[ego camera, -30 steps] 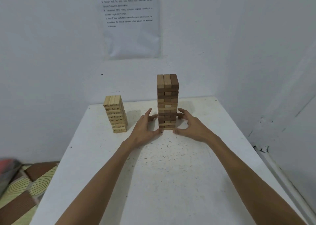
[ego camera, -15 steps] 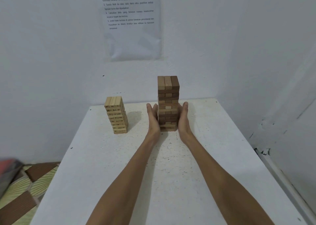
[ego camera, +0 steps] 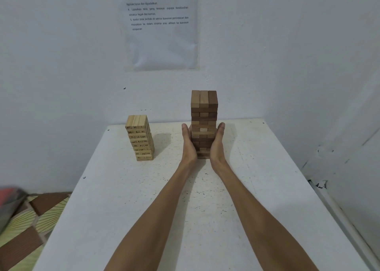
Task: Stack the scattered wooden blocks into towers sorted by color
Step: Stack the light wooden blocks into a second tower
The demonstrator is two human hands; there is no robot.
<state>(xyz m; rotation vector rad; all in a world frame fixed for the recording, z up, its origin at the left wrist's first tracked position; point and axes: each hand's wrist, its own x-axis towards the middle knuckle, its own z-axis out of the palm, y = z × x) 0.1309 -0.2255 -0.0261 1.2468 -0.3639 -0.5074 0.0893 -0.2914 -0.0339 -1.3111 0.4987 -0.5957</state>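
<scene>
Against the dark tower [ego camera: 204, 110], left hand [ego camera: 189, 146] and right hand [ego camera: 218, 145] press straight, flat fingers [ego camera: 185, 129]

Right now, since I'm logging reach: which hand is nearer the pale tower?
Left. The left hand lies right of the pale tower, the right hand farther, past the dark tower both press.

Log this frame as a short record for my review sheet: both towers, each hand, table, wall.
dark tower: taller, mixed brown blocks, upright near the table's middle
light tower: shorter, pale numbered blocks, to the left, untouched
left hand: flat, fingers straight, pressed against the dark tower's left side
right hand: flat, pressed against its right side
table: white, speckled
wall: printed sheet above the towers
</scene>
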